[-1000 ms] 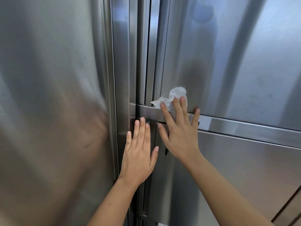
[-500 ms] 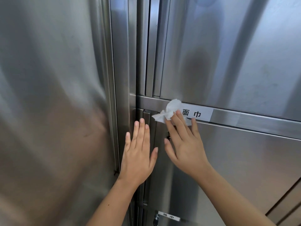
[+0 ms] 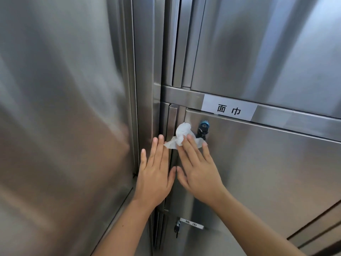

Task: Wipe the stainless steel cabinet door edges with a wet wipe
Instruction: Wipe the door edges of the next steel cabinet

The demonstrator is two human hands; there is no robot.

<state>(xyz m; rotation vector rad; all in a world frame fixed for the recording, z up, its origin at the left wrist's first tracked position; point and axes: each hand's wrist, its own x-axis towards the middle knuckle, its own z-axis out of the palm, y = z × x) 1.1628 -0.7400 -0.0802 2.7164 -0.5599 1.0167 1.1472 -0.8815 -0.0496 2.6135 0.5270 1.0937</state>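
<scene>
A: Where is the wipe right now?

B: The white wet wipe (image 3: 181, 134) is bunched up against the left edge of the lower steel door (image 3: 267, 172). It sits just left of the blue lock (image 3: 203, 125) and a little below it. 1 corner of it pokes out left, over the narrow gap beside the door.

A: Which hand has it?

B: The right hand (image 3: 199, 174). Its fingers (image 3: 190, 150) lie straight and close together. They press the wipe flat onto the metal and do not curl round it.

A: And the other hand?

B: The left hand (image 3: 155, 174) lies flat on the upright frame strip (image 3: 156, 111) just left of that door. Its fingers are straight and together, and it holds nothing. The 2 thumbs almost meet.

A: What else is there?

B: A white label (image 3: 228, 109) with 2 black characters is stuck on the horizontal bar (image 3: 184, 97) right above the lower door. The upper door (image 3: 258, 48) is above that bar. Something dark hangs from the blue lock, partly hidden behind the wipe. Lower down, between the 2 forearms, there is a smaller label (image 3: 191, 223) beside a second lock (image 3: 177, 226). A big steel panel (image 3: 55, 108) fills the whole left side.
</scene>
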